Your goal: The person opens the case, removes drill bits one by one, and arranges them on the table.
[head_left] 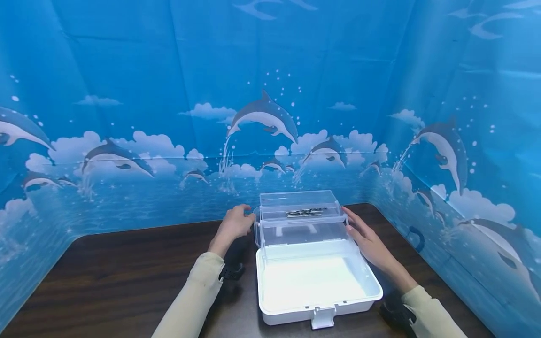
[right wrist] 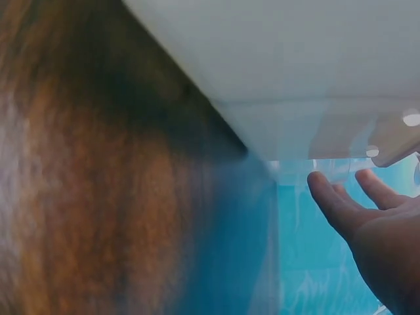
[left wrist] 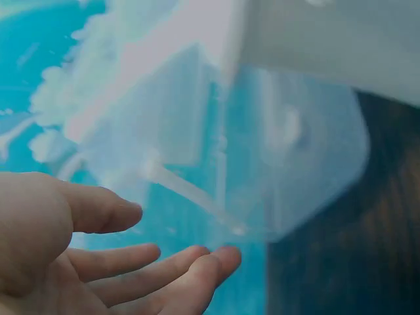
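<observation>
A white plastic storage box [head_left: 321, 307] stands on the table with its clear lid [head_left: 287, 232] swung back. Above the base is a raised clear tray [head_left: 296, 199], holding several slim metal rods [head_left: 304, 213] that look like drill bits. My left hand [head_left: 236, 223] is beside the lid's left edge, fingers loosely bent; in the left wrist view, nothing is between its thumb and fingers. My right hand [head_left: 369, 241] lies along the box's right side, fingers extended and fingertips right at the tray's right end. The white base holds nothing visible.
The dark wood-grain table [head_left: 139, 267] extends mostly to the left of the box. A blue dolphin-print curtain [head_left: 169, 117] hangs close behind the table and along its right side. A white latch [head_left: 323, 318] juts from the box's front.
</observation>
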A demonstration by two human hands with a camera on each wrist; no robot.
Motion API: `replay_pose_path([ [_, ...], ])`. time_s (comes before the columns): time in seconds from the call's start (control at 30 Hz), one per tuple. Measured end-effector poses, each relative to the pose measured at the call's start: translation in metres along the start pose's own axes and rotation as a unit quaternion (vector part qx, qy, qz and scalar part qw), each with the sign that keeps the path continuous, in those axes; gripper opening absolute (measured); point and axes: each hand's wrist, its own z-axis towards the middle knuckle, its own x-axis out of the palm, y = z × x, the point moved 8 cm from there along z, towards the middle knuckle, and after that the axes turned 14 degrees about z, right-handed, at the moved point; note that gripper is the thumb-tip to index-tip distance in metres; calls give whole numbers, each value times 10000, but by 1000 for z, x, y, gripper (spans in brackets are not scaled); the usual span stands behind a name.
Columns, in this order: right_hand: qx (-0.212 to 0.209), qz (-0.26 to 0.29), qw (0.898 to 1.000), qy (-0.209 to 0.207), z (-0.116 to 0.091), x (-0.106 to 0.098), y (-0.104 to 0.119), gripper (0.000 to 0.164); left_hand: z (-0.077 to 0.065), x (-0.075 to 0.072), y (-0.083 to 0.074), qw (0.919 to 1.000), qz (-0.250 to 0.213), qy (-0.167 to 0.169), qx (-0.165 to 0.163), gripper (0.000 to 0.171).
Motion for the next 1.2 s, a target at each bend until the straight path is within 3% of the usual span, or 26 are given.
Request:
replay_pose_path([
  [0.17, 44, 89, 9999, 35, -8, 4, 20, 56, -16, -22, -25, 9965, 139, -642, 513, 44],
  [0.3, 53, 111, 9999, 0, -8, 3, 28, 56, -24, -38, -41, 9882, 97, -1319, 775, 36],
  [0.43, 147, 196, 9997, 9, -7, 3, 25, 56, -25, -39, -55, 9781, 39, -1687, 1215, 31],
  [0.57, 160, 237, 9996, 53, -5, 3, 22, 56, -20, -32, -70, 9681, 475, -1783, 1697, 28],
  [0.67, 128, 279, 9995, 66, -6, 3, 22, 55, -13, -26, -81, 9628, 832, -1644, 1977, 27],
  [0.8, 87, 333, 9993, 148, -5, 5, 23, 56, -8, -15, -93, 9560, 1305, -1105, 2383, 26],
  [1.07, 63, 222, 9997, 13, -5, 3, 22, 55, -6, 7, -116, 9250, 2129, -274, 3135, 24],
  [1.2, 131, 259, 9996, -18, -8, 5, 23, 55, -4, 14, -118, 9190, 2245, 30, 3240, 23],
])
